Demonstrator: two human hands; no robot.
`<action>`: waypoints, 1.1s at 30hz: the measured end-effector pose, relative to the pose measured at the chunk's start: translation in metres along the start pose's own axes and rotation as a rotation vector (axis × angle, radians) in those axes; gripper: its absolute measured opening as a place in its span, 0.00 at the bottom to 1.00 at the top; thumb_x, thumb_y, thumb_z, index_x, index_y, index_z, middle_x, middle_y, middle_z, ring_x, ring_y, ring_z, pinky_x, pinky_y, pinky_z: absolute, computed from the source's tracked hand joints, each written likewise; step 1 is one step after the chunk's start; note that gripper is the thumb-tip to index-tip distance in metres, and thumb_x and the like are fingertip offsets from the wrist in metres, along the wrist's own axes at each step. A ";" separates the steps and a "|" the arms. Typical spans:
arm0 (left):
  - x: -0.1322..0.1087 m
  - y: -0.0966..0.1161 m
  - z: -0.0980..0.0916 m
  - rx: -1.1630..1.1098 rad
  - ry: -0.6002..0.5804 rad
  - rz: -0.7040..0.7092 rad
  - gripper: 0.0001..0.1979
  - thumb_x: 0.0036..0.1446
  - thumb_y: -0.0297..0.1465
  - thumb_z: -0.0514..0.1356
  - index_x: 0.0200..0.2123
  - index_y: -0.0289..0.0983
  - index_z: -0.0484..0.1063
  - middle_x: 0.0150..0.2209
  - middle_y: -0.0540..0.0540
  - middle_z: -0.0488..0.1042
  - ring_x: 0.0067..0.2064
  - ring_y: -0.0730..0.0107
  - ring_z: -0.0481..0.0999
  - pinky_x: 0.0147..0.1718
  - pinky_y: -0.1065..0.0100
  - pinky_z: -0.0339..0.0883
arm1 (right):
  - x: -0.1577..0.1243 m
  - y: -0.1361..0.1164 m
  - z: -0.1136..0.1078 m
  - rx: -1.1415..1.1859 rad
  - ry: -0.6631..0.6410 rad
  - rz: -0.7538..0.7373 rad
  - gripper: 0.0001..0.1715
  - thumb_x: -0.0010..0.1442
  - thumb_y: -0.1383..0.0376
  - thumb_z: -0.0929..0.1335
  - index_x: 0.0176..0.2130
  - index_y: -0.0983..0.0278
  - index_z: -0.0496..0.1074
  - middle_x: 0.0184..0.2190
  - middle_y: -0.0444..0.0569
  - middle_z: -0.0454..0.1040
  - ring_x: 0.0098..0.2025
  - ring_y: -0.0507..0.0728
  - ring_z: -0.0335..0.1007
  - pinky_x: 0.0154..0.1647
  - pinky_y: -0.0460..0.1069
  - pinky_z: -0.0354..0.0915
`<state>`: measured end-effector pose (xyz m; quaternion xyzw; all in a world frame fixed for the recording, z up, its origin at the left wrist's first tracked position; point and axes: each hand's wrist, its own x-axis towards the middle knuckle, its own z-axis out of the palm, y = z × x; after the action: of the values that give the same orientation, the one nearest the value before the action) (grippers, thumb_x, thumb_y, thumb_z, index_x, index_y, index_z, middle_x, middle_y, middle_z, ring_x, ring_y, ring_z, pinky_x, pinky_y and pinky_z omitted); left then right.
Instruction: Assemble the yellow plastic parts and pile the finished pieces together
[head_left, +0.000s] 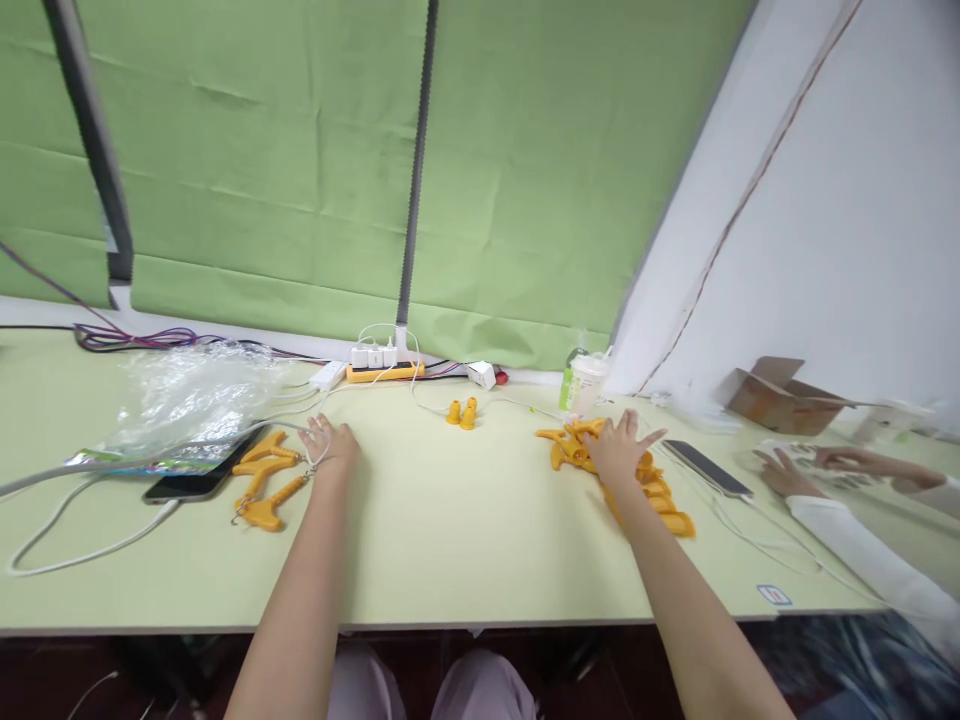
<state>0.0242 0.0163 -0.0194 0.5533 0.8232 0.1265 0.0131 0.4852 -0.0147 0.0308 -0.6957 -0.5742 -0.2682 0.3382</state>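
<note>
My left hand (328, 442) rests on the table left of the middle, its fingers spread, with a white cable crossing by them. Just left of it lie several yellow plastic handle-like pieces (266, 468), some with small metal hooks. Over on the right, my right hand (619, 450) reaches across a heap of yellow plastic parts (670, 505), fingers apart; the hand hides part of the heap. Small yellow cone-shaped pieces (469, 414) stand between the hands, farther back.
A phone (195, 484) and clear plastic bag (196, 395) lie left. A yellow power strip (384, 372) and white cup (587, 383) stand at the back. Right are another phone (707, 468), a cardboard box (786, 398) and another person's hands (786, 472). Cables cross both sides.
</note>
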 end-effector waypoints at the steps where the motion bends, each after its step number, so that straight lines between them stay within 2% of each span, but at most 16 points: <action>1: 0.000 0.001 0.000 0.015 -0.033 0.013 0.24 0.57 0.27 0.46 0.55 0.30 0.67 0.67 0.30 0.48 0.68 0.44 0.41 0.62 0.42 0.37 | -0.004 -0.009 0.005 0.022 0.010 -0.030 0.14 0.55 0.66 0.63 0.43 0.62 0.72 0.57 0.61 0.62 0.65 0.70 0.42 0.57 0.71 0.45; 3: -0.001 0.004 -0.003 0.040 -0.081 0.031 0.25 0.58 0.24 0.44 0.56 0.27 0.66 0.66 0.29 0.49 0.68 0.47 0.43 0.63 0.46 0.37 | -0.013 -0.037 0.016 0.043 -0.014 -0.105 0.20 0.58 0.68 0.61 0.50 0.61 0.68 0.61 0.56 0.59 0.65 0.67 0.43 0.60 0.68 0.42; 6: -0.006 0.014 -0.008 0.061 -0.101 0.067 0.26 0.58 0.23 0.43 0.57 0.25 0.65 0.66 0.28 0.47 0.69 0.51 0.43 0.64 0.49 0.37 | -0.028 -0.095 0.040 0.068 -0.160 -0.146 0.24 0.58 0.68 0.62 0.55 0.62 0.64 0.61 0.56 0.59 0.63 0.64 0.50 0.62 0.66 0.40; 10: -0.012 0.025 -0.012 0.025 -0.092 0.140 0.24 0.57 0.23 0.45 0.55 0.27 0.67 0.66 0.28 0.47 0.69 0.50 0.43 0.64 0.49 0.39 | -0.039 -0.171 0.076 0.188 -0.330 -0.002 0.31 0.56 0.63 0.65 0.59 0.63 0.60 0.61 0.56 0.60 0.60 0.64 0.53 0.57 0.61 0.51; 13: -0.014 0.029 -0.015 -0.003 -0.101 0.145 0.24 0.57 0.22 0.45 0.55 0.27 0.67 0.66 0.29 0.49 0.68 0.50 0.44 0.63 0.50 0.42 | -0.036 -0.202 0.096 0.252 -0.366 0.131 0.29 0.56 0.62 0.66 0.57 0.61 0.64 0.58 0.55 0.63 0.58 0.64 0.55 0.53 0.58 0.53; 16: -0.013 0.028 -0.022 -0.012 -0.124 0.141 0.25 0.58 0.21 0.44 0.56 0.29 0.66 0.65 0.30 0.52 0.68 0.51 0.47 0.62 0.52 0.45 | -0.030 -0.208 0.104 0.294 -0.350 0.232 0.24 0.55 0.61 0.67 0.51 0.60 0.70 0.56 0.54 0.65 0.56 0.64 0.56 0.51 0.58 0.53; 19: -0.011 0.018 -0.033 -0.025 -0.143 0.156 0.25 0.56 0.19 0.47 0.56 0.31 0.67 0.65 0.31 0.54 0.67 0.52 0.50 0.61 0.55 0.48 | -0.029 -0.200 0.104 0.368 -0.315 0.334 0.18 0.54 0.59 0.67 0.45 0.60 0.73 0.53 0.55 0.68 0.55 0.65 0.57 0.51 0.59 0.53; 23: -0.011 -0.002 -0.050 -0.098 -0.261 0.143 0.24 0.52 0.18 0.52 0.52 0.34 0.71 0.56 0.30 0.68 0.58 0.49 0.67 0.52 0.55 0.60 | -0.033 -0.183 0.094 0.520 -0.266 0.444 0.20 0.52 0.57 0.67 0.44 0.61 0.70 0.49 0.54 0.72 0.55 0.65 0.60 0.53 0.58 0.51; 26: -0.011 -0.019 -0.063 -0.082 -0.301 0.128 0.22 0.49 0.17 0.53 0.46 0.34 0.74 0.51 0.31 0.72 0.53 0.48 0.72 0.49 0.56 0.63 | -0.038 -0.173 0.084 0.643 -0.247 0.499 0.21 0.52 0.56 0.66 0.45 0.62 0.68 0.48 0.52 0.74 0.53 0.62 0.65 0.55 0.57 0.50; 30: -0.002 -0.044 -0.084 -0.094 -0.370 0.174 0.26 0.45 0.17 0.55 0.47 0.43 0.74 0.50 0.40 0.74 0.44 0.58 0.77 0.40 0.66 0.67 | -0.041 -0.168 0.078 0.735 -0.257 0.565 0.22 0.53 0.54 0.65 0.45 0.61 0.67 0.47 0.52 0.75 0.51 0.61 0.68 0.55 0.55 0.51; 33: 0.010 -0.062 -0.097 -0.005 -0.376 0.158 0.27 0.44 0.18 0.56 0.48 0.44 0.73 0.47 0.42 0.76 0.35 0.64 0.78 0.34 0.68 0.66 | -0.040 -0.169 0.081 0.762 -0.295 0.602 0.21 0.52 0.54 0.65 0.44 0.60 0.67 0.45 0.50 0.76 0.49 0.60 0.69 0.53 0.55 0.53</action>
<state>-0.0512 -0.0157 0.0620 0.6300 0.7600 0.0237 0.1581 0.3108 0.0423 -0.0229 -0.6881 -0.4470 0.1708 0.5455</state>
